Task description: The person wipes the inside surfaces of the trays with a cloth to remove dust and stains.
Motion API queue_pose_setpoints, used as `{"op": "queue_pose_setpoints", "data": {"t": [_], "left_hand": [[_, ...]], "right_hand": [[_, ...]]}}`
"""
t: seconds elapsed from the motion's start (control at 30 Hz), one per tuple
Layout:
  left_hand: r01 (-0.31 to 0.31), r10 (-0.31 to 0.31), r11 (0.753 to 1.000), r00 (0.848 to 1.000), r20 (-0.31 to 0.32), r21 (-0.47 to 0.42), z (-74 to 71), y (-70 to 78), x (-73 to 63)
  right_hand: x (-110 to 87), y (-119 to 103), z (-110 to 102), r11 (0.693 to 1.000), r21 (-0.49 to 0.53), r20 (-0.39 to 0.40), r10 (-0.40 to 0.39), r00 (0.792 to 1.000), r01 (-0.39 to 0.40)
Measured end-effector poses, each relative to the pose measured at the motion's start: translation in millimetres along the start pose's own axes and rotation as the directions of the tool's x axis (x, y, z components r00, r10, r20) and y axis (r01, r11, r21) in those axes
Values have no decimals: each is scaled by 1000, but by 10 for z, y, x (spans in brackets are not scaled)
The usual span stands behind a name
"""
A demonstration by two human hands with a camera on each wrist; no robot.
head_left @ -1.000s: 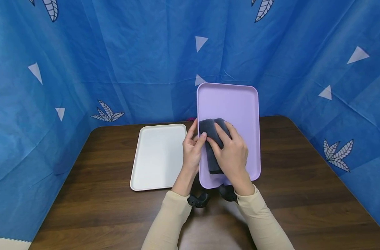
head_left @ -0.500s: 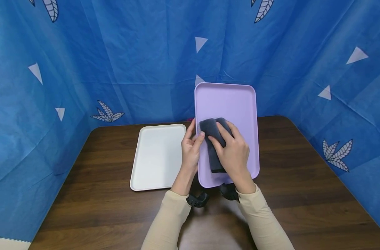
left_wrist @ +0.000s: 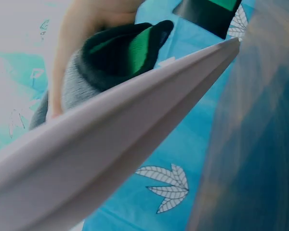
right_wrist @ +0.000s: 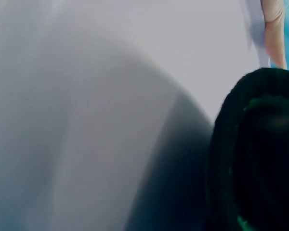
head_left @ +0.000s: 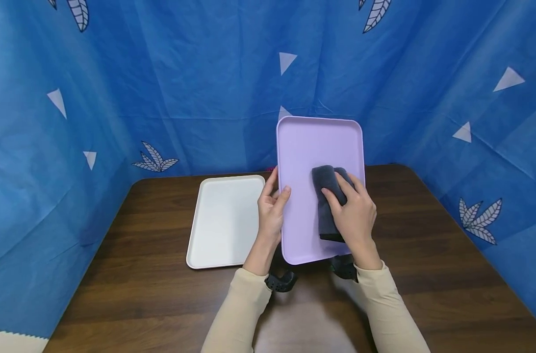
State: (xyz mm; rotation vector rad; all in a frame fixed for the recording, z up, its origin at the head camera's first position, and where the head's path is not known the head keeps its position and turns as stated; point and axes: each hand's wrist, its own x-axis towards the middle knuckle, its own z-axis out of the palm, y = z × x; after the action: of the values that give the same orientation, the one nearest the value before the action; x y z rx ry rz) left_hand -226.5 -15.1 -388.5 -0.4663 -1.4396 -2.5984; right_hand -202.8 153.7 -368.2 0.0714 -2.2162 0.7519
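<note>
Plainly, the left hand (head_left: 271, 213) gripped the lilac tray (head_left: 300, 152) by its left rim, tilted up over the table (head_left: 131, 284), while the right hand (head_left: 355, 211) grasped a folded grey cloth (head_left: 325, 211) against the tray's inner face. The tray looked light, stiff and smooth, best held by its raised rim, the cloth soft and easily bunched; farther left lay a white tray (head_left: 225, 223).

A white tray (head_left: 225, 220) is laid on a brown wooden table (head_left: 140, 294), which is bordered by blue curtains (head_left: 197, 73) printed with leaves (head_left: 376, 15) and triangles (head_left: 286, 61).
</note>
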Motion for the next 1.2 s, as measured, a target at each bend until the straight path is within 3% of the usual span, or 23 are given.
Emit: {"op": "queue_pose_setpoints", "data": {"t": [0.37,0.7,1.2], "left_hand": [[5,-4,1000,1000,-9,14,46,4,-17],[-8,9,999,1000,-19,33,33,-4,-3],[-37,37,999,999,3,30,29,-14,-1]], "right_hand": [[2,281,-82,995,-4,-19,102,995,-102],[-26,174,-47,990,8,-23,141,990,-140],[-123,-141,48,1000,21,0,-8,1000,8]]}}
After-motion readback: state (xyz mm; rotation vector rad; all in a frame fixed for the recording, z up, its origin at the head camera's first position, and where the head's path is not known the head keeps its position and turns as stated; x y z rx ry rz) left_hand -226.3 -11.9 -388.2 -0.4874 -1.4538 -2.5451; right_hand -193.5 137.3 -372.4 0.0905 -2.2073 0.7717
